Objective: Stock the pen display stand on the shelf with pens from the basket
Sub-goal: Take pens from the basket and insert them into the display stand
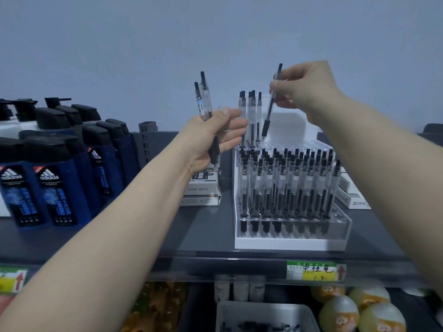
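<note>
Right hand pinches one pen, its tip below the fingers over the display stand's sparse back row; the front rows stand full. Left hand grips spare pens. The basket, far beneath, holds a few.

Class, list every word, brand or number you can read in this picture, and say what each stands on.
"adidas": front of the blue bottles, left on the shelf.
Handwritten, seemingly "1.5", with characters above not surely legible: yellow price tag on the shelf edge.
Print on the white boxes and pens: too small.
</note>
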A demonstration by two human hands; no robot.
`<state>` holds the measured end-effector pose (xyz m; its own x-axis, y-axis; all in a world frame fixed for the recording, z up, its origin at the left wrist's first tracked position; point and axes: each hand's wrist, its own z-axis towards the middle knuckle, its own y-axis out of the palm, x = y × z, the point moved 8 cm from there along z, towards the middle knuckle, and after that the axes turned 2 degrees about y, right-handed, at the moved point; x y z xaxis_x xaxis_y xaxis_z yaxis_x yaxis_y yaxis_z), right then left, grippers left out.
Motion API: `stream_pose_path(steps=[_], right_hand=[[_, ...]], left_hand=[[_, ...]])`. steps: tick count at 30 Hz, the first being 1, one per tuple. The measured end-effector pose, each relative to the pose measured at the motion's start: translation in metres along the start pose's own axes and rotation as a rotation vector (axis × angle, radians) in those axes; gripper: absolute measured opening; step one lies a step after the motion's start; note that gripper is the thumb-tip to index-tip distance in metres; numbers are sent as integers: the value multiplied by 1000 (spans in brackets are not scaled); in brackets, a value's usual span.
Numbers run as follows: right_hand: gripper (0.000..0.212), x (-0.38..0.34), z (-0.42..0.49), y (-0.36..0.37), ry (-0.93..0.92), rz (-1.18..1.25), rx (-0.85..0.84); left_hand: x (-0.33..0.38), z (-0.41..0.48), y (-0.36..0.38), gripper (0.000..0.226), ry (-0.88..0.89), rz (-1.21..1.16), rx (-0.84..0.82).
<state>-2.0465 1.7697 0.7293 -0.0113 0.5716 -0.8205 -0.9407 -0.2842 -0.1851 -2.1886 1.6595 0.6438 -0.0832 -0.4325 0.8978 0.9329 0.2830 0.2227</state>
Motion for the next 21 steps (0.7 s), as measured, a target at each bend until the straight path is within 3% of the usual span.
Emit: stream_pose_path(steps=[14,16,18,21], right_hand=[[23,28,-13,24,141,-264,-158],[25,15,-15,11,67,-354,-76],[9,-14,-22,4,-112,-295,27],[6,-44,-42,24,-197,-51,-106]], left_hand=[[-3,-6,3,23,-29,11,-64],[0,-8,3,23,-19,36,-82],[2,-8,5,23,-9,49,-103],[5,-9,16,26,-9,32,-139]])
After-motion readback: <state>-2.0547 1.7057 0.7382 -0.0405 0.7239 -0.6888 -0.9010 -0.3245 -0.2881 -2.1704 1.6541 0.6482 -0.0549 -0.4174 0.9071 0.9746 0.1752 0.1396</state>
